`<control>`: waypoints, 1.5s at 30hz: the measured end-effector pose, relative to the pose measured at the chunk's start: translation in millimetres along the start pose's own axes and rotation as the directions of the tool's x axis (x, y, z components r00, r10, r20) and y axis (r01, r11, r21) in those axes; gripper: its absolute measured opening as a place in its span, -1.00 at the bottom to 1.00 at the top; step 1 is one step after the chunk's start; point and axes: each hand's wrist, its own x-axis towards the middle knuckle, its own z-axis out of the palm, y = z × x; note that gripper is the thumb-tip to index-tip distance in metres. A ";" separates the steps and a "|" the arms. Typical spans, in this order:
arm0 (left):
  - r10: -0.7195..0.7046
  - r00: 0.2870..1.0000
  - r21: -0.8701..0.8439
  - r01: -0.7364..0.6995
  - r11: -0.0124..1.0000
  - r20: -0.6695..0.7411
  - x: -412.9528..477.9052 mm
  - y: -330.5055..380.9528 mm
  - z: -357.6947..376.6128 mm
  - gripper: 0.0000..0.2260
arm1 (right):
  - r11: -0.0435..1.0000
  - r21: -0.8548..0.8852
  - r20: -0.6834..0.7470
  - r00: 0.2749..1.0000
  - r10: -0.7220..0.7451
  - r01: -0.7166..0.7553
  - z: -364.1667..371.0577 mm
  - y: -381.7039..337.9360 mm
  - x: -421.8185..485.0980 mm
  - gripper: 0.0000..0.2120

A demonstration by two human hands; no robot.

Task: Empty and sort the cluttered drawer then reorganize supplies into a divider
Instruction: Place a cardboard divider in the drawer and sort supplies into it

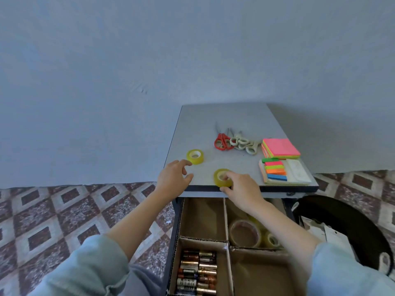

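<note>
On the grey table top (226, 116) lie two yellow tape rolls. My right hand (241, 189) pinches the near tape roll (220, 178) at the table's front edge, fingers over its core and thumb under its rim. My left hand (174, 177) hovers with loosely curled fingers just short of the far tape roll (195, 156), holding nothing. Below, the open drawer holds a cardboard divider (226, 223). Its far-right compartment contains several tape rolls (245, 232), and its near-left one holds several batteries (196, 272). My right forearm hides part of the tape compartment.
Red scissors (222, 142) and beige scissors (245, 144) lie at the table's middle. Pink sticky notes (280, 148) and coloured page flags (275, 170) sit on the right side. A dark round bin (352, 223) with papers stands right of the drawer. Patterned floor tiles lie left.
</note>
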 end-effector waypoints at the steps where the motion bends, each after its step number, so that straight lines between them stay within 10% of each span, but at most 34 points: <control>1: -0.004 1.000 0.018 0.004 1.000 0.003 1.5 0.5 -0.7 -0.68 | 1.000 0.014 0.003 1.000 0.004 -0.004 -0.7 0.8 -1.1 -0.62; 19: -0.091 0.994 0.182 0.080 0.980 0.056 28.2 13.5 17.9 -0.64 | 0.968 0.213 0.119 0.987 0.112 -0.135 -7.5 63.3 -97.0 -0.81; 27: 0.070 0.996 -0.153 -0.078 0.985 -0.058 -32.0 34.5 26.6 -0.83 | 0.952 0.205 0.120 0.971 0.207 -0.228 -1.7 103.2 -116.5 -0.80; 45: 0.187 0.882 0.057 -0.234 0.971 0.432 -53.0 93.8 121.5 -0.70 | 0.838 0.403 0.140 0.929 0.341 -0.368 2.6 126.2 -128.7 -0.81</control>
